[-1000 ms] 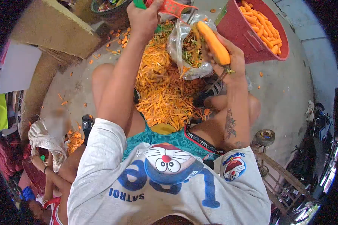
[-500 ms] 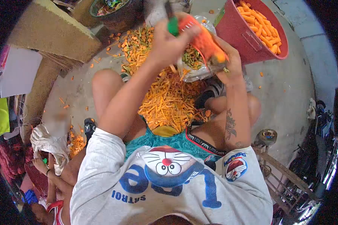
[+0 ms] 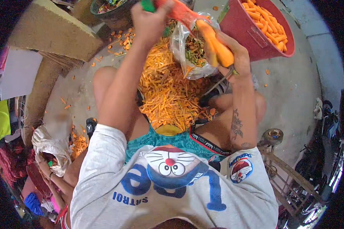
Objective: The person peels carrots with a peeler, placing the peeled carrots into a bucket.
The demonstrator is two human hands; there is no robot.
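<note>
My left hand (image 3: 151,23), at the top centre, is closed round a green-handled tool (image 3: 148,5). A flat red-orange piece (image 3: 183,14) extends from that hand toward the carrot; how it joins the tool is unclear. My right hand (image 3: 235,55) grips an orange carrot (image 3: 222,53), its narrow end pointing up and left toward the red piece. Under that hand a thin grey strip (image 3: 218,82) slants down. Between my legs lies a heap of orange peelings (image 3: 172,95). A clear plastic bag (image 3: 204,72) with green and orange scraps is just behind the carrot.
A red tub (image 3: 252,42) of peeled carrots stands at the upper right. At the upper left are a cardboard box (image 3: 53,32) and a dark basin (image 3: 111,15). Another person's hands (image 3: 51,173) are by a whitish sack (image 3: 53,147) at the lower left. A wheeled metal frame (image 3: 290,171) is at right.
My left hand has moved up and left with the tool and red piece, uncovering the carrot and bag. The other person's hands have shifted slightly.
</note>
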